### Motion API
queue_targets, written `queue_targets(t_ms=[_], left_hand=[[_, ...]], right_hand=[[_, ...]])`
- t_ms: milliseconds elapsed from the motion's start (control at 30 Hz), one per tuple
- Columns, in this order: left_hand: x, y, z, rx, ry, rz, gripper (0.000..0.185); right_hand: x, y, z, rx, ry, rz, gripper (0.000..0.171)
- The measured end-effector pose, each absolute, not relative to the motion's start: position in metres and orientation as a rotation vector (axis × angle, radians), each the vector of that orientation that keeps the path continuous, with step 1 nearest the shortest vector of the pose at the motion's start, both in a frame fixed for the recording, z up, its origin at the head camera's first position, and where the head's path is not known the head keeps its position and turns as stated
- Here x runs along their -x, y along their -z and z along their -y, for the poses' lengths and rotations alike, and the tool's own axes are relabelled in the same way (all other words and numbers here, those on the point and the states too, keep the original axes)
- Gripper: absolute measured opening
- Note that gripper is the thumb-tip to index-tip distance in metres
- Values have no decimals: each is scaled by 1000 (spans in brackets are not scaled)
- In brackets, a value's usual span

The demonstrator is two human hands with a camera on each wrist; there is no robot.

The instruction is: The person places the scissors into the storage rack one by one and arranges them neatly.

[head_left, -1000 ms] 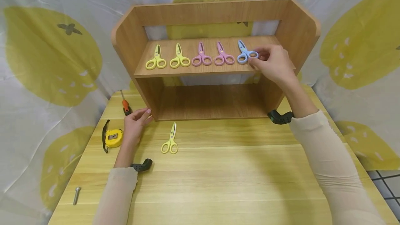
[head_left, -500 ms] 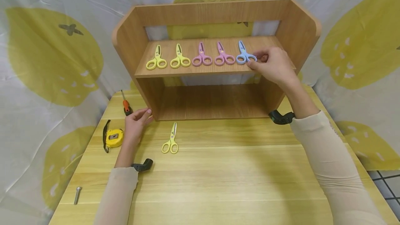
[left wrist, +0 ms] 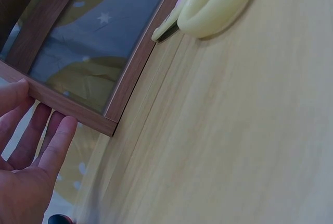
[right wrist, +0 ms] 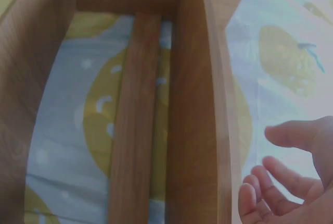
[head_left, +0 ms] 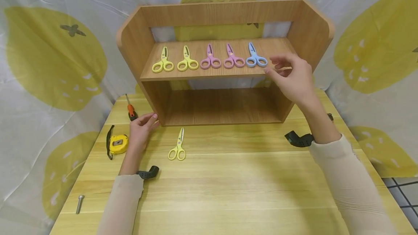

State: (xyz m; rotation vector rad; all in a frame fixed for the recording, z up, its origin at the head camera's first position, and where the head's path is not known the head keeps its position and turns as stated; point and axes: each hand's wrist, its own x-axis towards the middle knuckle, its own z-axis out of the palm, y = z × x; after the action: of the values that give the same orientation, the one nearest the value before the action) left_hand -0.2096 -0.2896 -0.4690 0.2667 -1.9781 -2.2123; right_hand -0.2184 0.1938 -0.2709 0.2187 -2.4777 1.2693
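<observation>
My right hand (head_left: pixel 295 79), holding nothing, hovers just right of the blue scissors (head_left: pixel 253 54) on the upper board of a wooden shelf (head_left: pixel 222 13). Its thumb and fingers are spread apart, which the right wrist view confirms. To the left of the blue pair, purple scissors (head_left: pixel 230 56) and a second purple pair lie in the same row, then two yellow pairs, all blades pointing back. My left hand (head_left: pixel 140 131) rests with its fingertips against the shelf's lower left side (left wrist: pixel 78 113). Yellow scissors (head_left: pixel 179 145) lie on the table, right of that hand.
A screwdriver (head_left: pixel 131 110) with an orange and black handle lies beyond my left hand. Left of the hand is a yellow tape measure (head_left: pixel 118 143) with a black strap. A metal bolt (head_left: pixel 80 204) lies near the table's left edge. Lemon-print cloth (head_left: pixel 55 57) hangs around the table.
My right hand shifted the blue scissors slightly left, then let go of them and drew back to the right. My left hand has stayed at the shelf's side.
</observation>
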Motion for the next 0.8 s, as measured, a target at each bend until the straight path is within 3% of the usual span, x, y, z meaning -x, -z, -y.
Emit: queue_targets(t_ms=[400,800], left_hand=[[210,469,291,-260,2195,1987,41],[210,470,290,-287,2198,1991,43]], right_hand=[[179,316,-170,-494,-1401,2480,40],[160,376,-110,-702,-1622,2569,45]])
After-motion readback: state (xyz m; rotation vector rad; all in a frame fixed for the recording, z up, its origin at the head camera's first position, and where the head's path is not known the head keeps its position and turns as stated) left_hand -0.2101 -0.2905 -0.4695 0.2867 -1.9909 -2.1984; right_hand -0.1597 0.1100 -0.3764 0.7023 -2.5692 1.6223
